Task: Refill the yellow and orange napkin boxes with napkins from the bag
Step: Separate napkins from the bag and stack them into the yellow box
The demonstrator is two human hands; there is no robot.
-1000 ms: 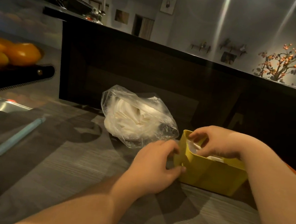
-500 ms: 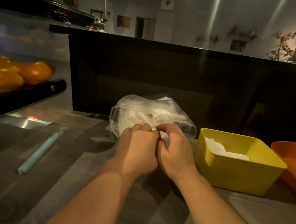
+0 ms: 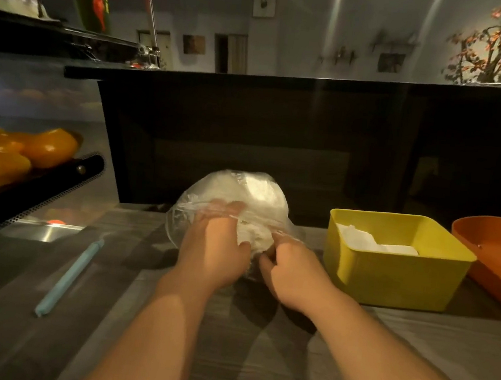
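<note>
A clear plastic bag full of white napkins sits on the counter straight ahead. My left hand reaches into the bag's mouth, its fingers under the plastic film among the napkins. My right hand pinches the bag's near edge beside it. To the right stands the yellow napkin box, with a low layer of white napkins inside. The orange napkin box lies at the far right, partly cut off by the frame edge; its contents are hidden.
A pale blue pen-like stick lies on the wooden counter at the left. A dark tray with orange fruit juts out at the left edge. A dark raised counter wall closes off the back.
My right hand left the yellow box and joined the left hand at the bag. The left fingers have since slid inside the bag's opening. My head turned left, bringing the orange box into view.
</note>
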